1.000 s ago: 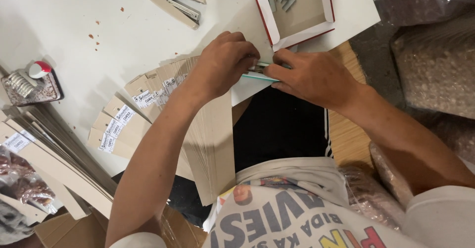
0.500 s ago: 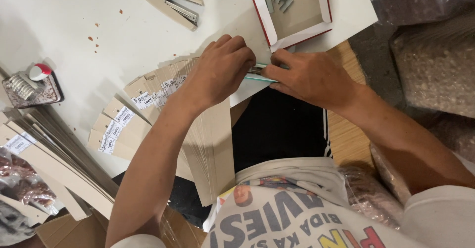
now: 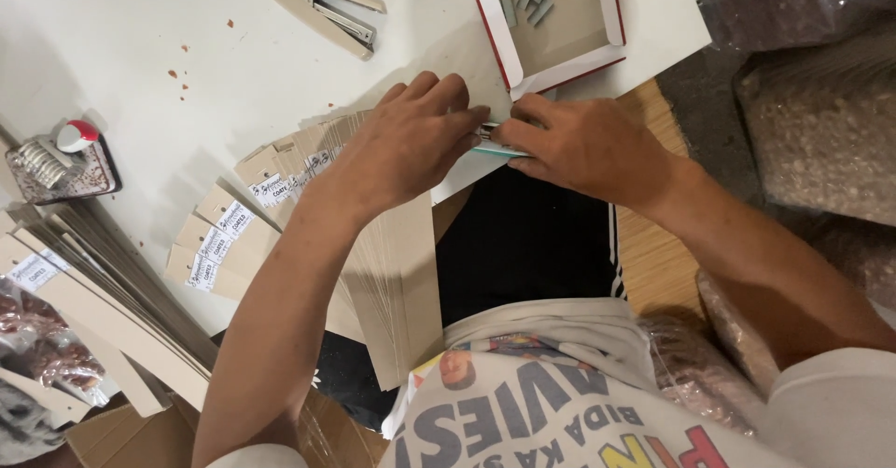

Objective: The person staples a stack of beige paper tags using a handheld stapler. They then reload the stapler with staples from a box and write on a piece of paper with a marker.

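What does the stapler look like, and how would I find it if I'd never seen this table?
Start at the white table and look to its far edge, left of the shallow red-edged box. The stapler lies there alone, long, beige and hinged open, unlike the flat cardboard strips fanned near the left hand.

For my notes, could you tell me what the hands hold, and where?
Both hands, left hand and right hand, pinch a small teal-edged item at its ends; its kind cannot be told.

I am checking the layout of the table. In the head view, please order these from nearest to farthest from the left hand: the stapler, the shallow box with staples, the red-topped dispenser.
From the left hand:
1. Shallow box, up and right.
2. Stapler, straight up.
3. Red-topped dispenser, far left.
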